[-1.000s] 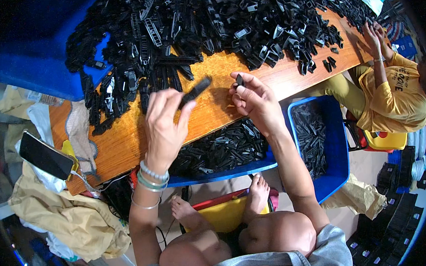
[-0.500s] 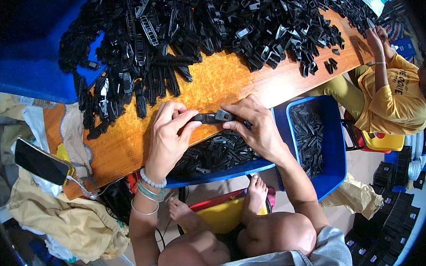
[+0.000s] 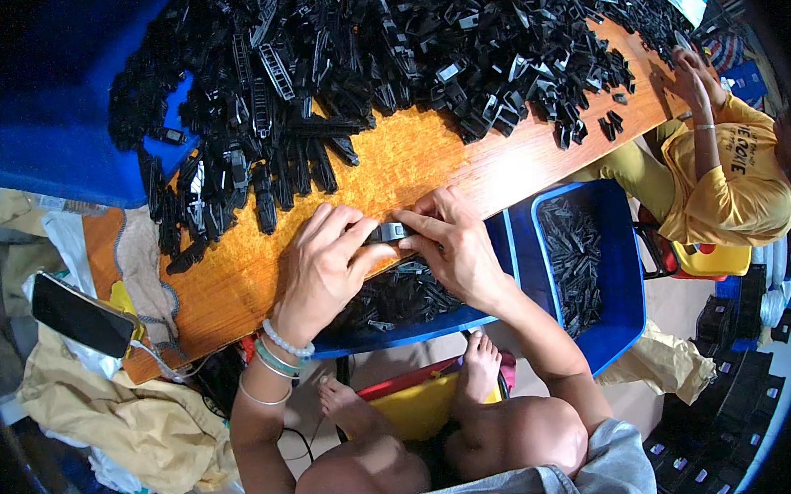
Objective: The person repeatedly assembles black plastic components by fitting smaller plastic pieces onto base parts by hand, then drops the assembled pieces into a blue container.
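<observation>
A: What do the hands hold?

B: The left hand [image 3: 324, 269] and the right hand [image 3: 454, 248] meet over the near edge of the counter [image 3: 427, 168]. Between them is one small black part [image 3: 386, 232]. The fingers of both hands are closed on it, the left at its left end and the right at its right end.

A: And the containers?

B: A blue bin [image 3: 499, 318] sits just under the hands, against the counter's edge. It holds a layer of black parts, partly hidden by the wrists. Right of it is a second blue bin [image 3: 623, 260], deeper, with a pile of long black pieces along its left side.

A: What is on the counter itself?

B: A big heap of black parts [image 3: 401, 47] covers the far half. A row of longer strips [image 3: 247, 184] lies at the left, closer to the person. Bare wood shows between the heap and the hands.

A: Anything else nearby?

B: A phone [image 3: 83, 313] rests on cloth at the left. Another person in yellow [image 3: 727, 181] sits at the right, one hand [image 3: 698, 79] in the heap.
</observation>
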